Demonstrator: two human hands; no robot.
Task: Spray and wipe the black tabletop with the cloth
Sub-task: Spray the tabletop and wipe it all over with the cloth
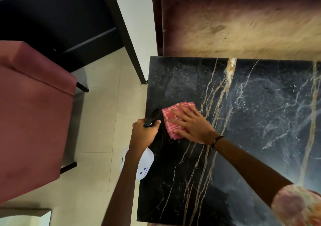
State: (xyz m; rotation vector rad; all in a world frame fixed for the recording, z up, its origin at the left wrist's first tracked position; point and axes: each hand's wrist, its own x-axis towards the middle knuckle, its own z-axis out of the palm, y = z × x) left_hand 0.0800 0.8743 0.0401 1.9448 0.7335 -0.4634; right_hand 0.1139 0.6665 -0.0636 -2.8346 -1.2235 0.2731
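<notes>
The desk (260,104) has a shiny black stone top with thin gold and white lines running across it like cracks, and its edges are straight and sharp. A cloth (171,121) lies flat on the desk near the left edge. It is pink-red with a pattern of small white lines, folded into a rough square, and looks soft and bumpy. The right hand (192,125) lies on top of the cloth with its grip spread wide, fingers flat and pressing down, not pinching anything. A thin dark band (217,139) goes round that wrist, and a flowery sleeve (298,206) shows at the bottom right corner. The left hand (143,133) is just beside the cloth, over the left edge of the desk. Its grip is pressed together around the black top of a spray bottle (146,163). The bottle's body is white, smooth and round, with small dark marks on it, and it hangs below the hand, partly hidden by the arm. The floor (104,121) is made of big pale smooth tiles with thin lines between them. On the left stands a chair (34,112) covered in soft dusty-pink cloth, with dark legs. Behind the desk there is a brown and tan wall panel (243,26) that looks blotchy. At the top left there is dark black furniture (52,17) with straight edges.
</notes>
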